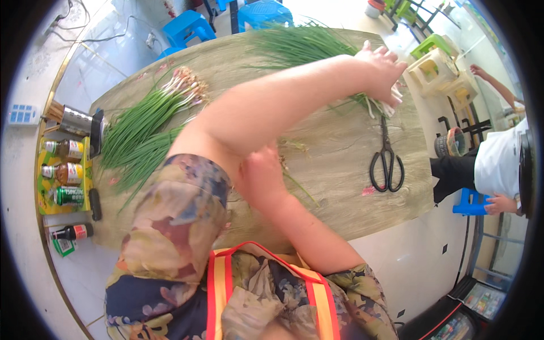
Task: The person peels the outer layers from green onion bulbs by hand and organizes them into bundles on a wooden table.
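Observation:
My left arm reaches across the table, and my left hand [379, 72] is at the white root ends of a bundle of scallions [306, 44], fingers spread. Whether it presses on them is unclear. My right hand [261, 178] is bent against the inside of my left elbow, its fingertips partly hidden. Black-handled scissors [386, 163] lie below my left hand, their tips close to the white stalks. Another pile of scallions [146, 121], roots towards the top, rests on the left, partly covered by my left arm. Loose scraps [299, 145] lie beside my right hand.
The wood-grain table [340, 204] has a curved edge. Bottles and a can stand on a yellow tray [87, 170] at left, near a metal chopstick holder [76, 119]. Blue stools [189, 27] and cream stools [433, 70] surround the table. A person in white [499, 157] is at right.

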{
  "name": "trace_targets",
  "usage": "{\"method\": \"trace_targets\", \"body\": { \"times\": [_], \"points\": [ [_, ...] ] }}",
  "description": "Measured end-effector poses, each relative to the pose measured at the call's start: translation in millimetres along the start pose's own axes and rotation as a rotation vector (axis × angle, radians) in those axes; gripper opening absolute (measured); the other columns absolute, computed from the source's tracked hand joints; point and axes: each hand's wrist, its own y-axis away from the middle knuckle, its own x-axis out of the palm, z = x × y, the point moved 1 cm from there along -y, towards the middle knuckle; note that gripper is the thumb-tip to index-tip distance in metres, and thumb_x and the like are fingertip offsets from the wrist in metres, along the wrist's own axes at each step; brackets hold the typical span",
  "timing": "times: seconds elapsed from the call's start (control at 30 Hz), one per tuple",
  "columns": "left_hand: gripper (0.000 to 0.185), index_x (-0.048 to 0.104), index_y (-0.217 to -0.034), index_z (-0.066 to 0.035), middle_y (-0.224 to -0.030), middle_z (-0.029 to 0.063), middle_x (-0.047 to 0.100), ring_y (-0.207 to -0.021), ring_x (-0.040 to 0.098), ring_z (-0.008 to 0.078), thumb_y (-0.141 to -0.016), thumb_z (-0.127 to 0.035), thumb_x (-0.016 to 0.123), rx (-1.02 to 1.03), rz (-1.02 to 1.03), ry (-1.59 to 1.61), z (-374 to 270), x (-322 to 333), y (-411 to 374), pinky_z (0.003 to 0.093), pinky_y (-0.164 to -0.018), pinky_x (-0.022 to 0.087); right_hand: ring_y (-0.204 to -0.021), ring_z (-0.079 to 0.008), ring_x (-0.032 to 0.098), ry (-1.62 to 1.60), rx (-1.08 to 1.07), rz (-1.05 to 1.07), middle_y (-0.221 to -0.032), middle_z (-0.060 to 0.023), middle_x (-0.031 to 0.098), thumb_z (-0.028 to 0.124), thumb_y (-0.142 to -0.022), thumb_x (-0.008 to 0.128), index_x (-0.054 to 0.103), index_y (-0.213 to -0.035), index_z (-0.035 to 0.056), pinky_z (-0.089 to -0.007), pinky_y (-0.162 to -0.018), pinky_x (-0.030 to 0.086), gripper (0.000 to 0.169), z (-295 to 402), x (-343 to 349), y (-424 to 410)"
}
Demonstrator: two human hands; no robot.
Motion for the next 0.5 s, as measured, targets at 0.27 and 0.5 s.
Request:
{"method": "trace_targets", "body": {
  "times": [0.27,0.5],
  "points": [
    [0.022,0.076,-0.116,-0.006,-0.116,0.0131,0.075,-0.104,0.073,0.0331,-0.1,-0.021,0.07,-0.049,-0.41,0.013,79.5,-66.5,199.6,0.041,-0.089,0.058,-0.141,-0.0476,0.047,0.065,-0.028,-0.016,-0.146,-0.0304,0.055,0.004,-0.089,0.065,0.06,-0.137,-0.0089,-0.0548,-0.122,0.038,0.05,2.6,9.7,1.1],
    [0.018,0.078,-0.112,-0.002,-0.111,0.015,0.078,-0.102,0.074,0.0292,-0.099,-0.012,0.07,-0.686,-0.483,0.146,76.3,-44.4,387.4,0.037,-0.09,0.057,-0.142,-0.0473,0.047,0.164,-0.045,-0.07,-0.146,-0.0295,0.057,0.009,-0.092,0.068,0.061,-0.138,-0.0075,-0.056,-0.122,0.037,0.049,-3.7,3.5,-6.6]
  ]
}}
